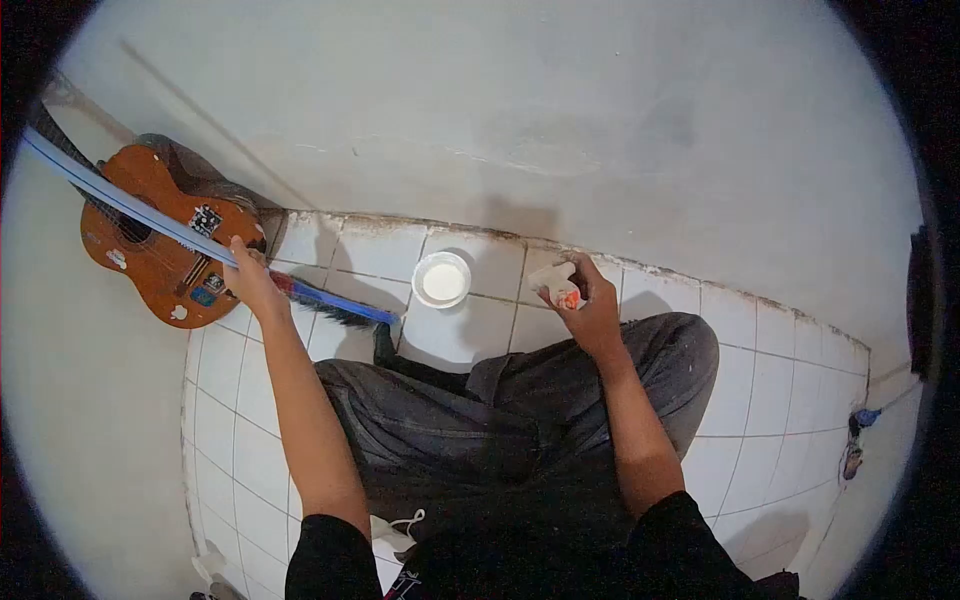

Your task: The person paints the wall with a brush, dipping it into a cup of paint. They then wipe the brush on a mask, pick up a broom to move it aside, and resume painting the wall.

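My left hand (252, 280) is closed around the pole of a broom (130, 202), just above its brush. The broom's long pale blue handle runs up to the left, across the front of a guitar (165, 235). Its blue brush head with dark bristles points down to the right, near the floor by my legs. In my right hand (592, 305) is a whitish packet-like thing (550, 280) with orange-red marks, held between thumb and fingers; its exact kind does not show. Between the hands, a white bowl (441, 280) with white contents stands on the tiles.
The orange-brown guitar with stickers leans in the left corner, a dark bag-like thing (185, 165) behind it. A wall (600, 120) rises close beyond the bowl. White tiles (750, 390) cover the floor. My crossed legs (430, 410) in dark trousers lie below the bowl.
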Motion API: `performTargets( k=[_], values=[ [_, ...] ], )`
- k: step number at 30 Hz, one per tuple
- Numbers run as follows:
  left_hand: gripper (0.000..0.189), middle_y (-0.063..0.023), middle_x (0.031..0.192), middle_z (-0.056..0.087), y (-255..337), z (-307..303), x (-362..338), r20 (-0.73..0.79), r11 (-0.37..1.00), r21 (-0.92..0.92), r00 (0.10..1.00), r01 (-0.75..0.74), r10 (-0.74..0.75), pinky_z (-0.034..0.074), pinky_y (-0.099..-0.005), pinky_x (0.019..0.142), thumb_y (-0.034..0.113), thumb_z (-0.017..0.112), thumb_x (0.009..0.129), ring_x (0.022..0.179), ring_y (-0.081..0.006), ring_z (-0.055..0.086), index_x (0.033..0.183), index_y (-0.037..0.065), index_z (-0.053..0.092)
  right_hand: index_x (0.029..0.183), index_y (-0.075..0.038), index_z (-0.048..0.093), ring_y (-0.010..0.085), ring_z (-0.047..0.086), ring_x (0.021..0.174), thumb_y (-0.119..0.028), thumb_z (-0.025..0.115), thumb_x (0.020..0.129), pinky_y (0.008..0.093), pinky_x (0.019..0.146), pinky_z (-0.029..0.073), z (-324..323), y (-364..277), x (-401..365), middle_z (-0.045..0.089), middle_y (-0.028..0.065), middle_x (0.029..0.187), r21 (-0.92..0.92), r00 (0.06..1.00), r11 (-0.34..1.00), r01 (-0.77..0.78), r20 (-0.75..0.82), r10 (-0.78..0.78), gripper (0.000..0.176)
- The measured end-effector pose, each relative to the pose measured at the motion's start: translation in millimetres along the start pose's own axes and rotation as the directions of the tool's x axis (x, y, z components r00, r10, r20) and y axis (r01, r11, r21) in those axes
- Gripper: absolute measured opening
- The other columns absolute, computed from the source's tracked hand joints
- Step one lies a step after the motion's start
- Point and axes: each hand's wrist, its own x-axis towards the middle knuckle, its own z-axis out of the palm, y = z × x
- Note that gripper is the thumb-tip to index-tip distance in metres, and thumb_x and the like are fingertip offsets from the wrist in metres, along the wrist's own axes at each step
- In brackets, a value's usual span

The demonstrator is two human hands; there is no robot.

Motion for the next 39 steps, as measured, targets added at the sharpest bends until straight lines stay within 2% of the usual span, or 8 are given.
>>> performTargets(
  k=[9,11,15,17,27,33,35,39],
  values=[
    [0.022,0.0034,0.065,0.041,25.1,-3.9,-6.8,-0.059,0.995,0.054,0.994,-0.087,0.090,0.031,-0.0223,0.051,0.023,0.058,0.094,0.057,-0.0062,0.038,0.084,0.006,0.049,0.112,0.001,0.056,0.0161,0.066,0.089,-0.006,0.078,0.077,0.0286,0.078,0.052,1.1,-1.6,-0.3,0.067,0.0109,0.092,-0.062,0.998,0.998,-0.028,0.049,0.031,0.042],
    [0.022,0.0035,0.065,0.041,25.8,-6.7,-3.3,-0.107,0.993,0.082,0.990,-0.087,0.096,0.031,-0.0225,0.050,0.023,0.058,0.094,0.056,-0.0063,0.038,0.084,0.006,0.049,0.110,-0.002,0.058,0.0095,0.052,0.060,-0.010,0.075,0.075,0.0247,0.057,0.044,3.9,-4.9,-0.4,0.060,0.0034,0.070,-0.020,0.998,0.998,0.056,-0.028,-0.056,0.040],
    [0.021,0.0025,0.067,0.044,16.0,-19.1,6.8,-0.095,0.997,0.071,0.995,-0.027,0.034,0.033,-0.0251,0.051,0.025,0.059,0.093,0.058,-0.0073,0.042,0.088,0.005,0.054,0.110,-0.003,0.058,0.0095,0.052,0.060,-0.010,0.076,0.075,0.0244,0.057,0.045,2.1,-1.9,-0.7,0.060,0.0036,0.070,0.011,0.999,0.999,0.052,-0.007,-0.052,0.041],
    [0.022,0.0024,0.069,0.046,20.1,-19.2,6.1,-0.101,0.994,0.107,0.995,-0.007,0.018,0.034,-0.0260,0.052,0.026,0.059,0.092,0.060,-0.0071,0.044,0.091,0.005,0.056,0.112,0.001,0.056,0.0156,0.065,0.089,-0.007,0.077,0.078,0.0284,0.078,0.052,-1.3,-5.0,-0.6,0.067,0.0106,0.093,-0.072,0.998,0.997,-0.028,0.058,0.032,0.041],
    [0.023,0.0041,0.063,0.039,41.4,-16.1,-5.9,-0.181,0.994,0.103,0.982,-0.035,0.054,0.032,-0.0249,0.049,0.021,0.056,0.093,0.054,-0.0072,0.037,0.075,0.009,0.047,0.111,0.000,0.056,0.0134,0.064,0.088,-0.008,0.076,0.079,0.0270,0.076,0.051,0.7,0.6,0.2,0.066,0.0101,0.092,-0.059,0.999,0.998,-0.026,0.039,0.028,0.039],
    [0.025,0.0047,0.063,0.037,40.4,-21.3,1.3,-0.198,0.998,0.050,0.979,-0.031,0.040,0.028,-0.0243,0.048,0.020,0.058,0.092,0.054,-0.0067,0.034,0.073,0.011,0.044,0.112,-0.001,0.057,0.0112,0.056,0.062,-0.012,0.076,0.076,0.0263,0.058,0.046,5.6,10.1,0.4,0.062,0.0072,0.073,-0.031,0.989,0.990,0.137,-0.058,-0.138,0.042],
    [0.025,0.0046,0.063,0.036,38.0,-22.6,5.0,-0.192,0.999,0.019,0.980,-0.047,0.050,0.028,-0.0244,0.049,0.021,0.058,0.092,0.054,-0.0067,0.034,0.074,0.010,0.045,0.111,0.000,0.056,0.0133,0.064,0.088,-0.007,0.076,0.079,0.0272,0.078,0.051,0.7,5.6,0.3,0.066,0.0093,0.092,-0.062,0.999,0.998,-0.011,0.041,0.013,0.039],
    [0.025,0.0044,0.062,0.036,35.5,-20.6,2.9,-0.180,1.000,0.007,0.983,-0.020,0.021,0.028,-0.0244,0.049,0.022,0.059,0.092,0.054,-0.0063,0.034,0.074,0.010,0.046,0.112,-0.001,0.056,0.0128,0.064,0.087,-0.006,0.076,0.079,0.0273,0.076,0.052,1.4,7.4,0.0,0.066,0.0087,0.092,-0.062,0.998,0.997,-0.046,0.050,0.049,0.039]
  ],
)
